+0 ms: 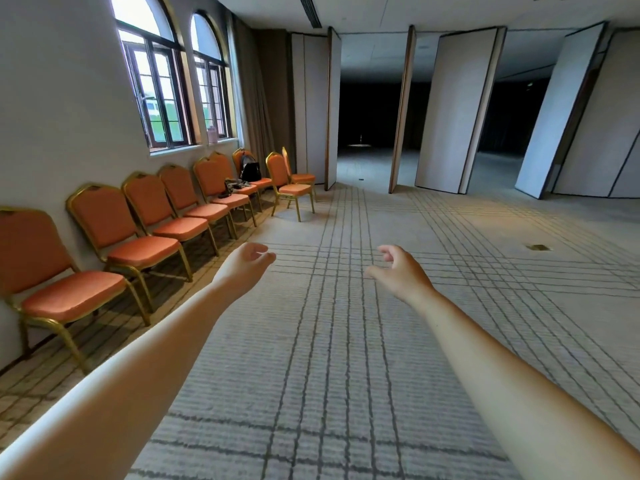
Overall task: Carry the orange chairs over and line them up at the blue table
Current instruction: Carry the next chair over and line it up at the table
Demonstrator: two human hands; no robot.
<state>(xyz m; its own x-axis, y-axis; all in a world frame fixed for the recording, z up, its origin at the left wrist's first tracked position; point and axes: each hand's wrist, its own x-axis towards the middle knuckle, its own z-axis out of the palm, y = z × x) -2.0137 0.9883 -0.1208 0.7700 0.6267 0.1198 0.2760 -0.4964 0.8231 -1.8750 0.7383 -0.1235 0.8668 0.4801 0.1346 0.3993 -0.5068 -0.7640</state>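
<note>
Several orange chairs with gold frames stand in a row along the left wall; the nearest chair (pixel 65 289) is at the far left. A separate orange chair (pixel 289 183) stands out from the row, with another chair (pixel 298 173) just behind it. My left hand (pixel 247 263) and my right hand (pixel 401 270) reach forward over the carpet with loosely curled fingers and hold nothing. Neither hand touches a chair. No blue table is in view.
A black bag (pixel 251 169) and dark items (pixel 235 185) lie on chairs far down the row. Arched windows (pixel 166 88) are above the chairs. Folding partition panels (pixel 453 109) stand ahead, with dark openings between them. A floor socket (pixel 538 247) sits in the patterned carpet (pixel 346 341).
</note>
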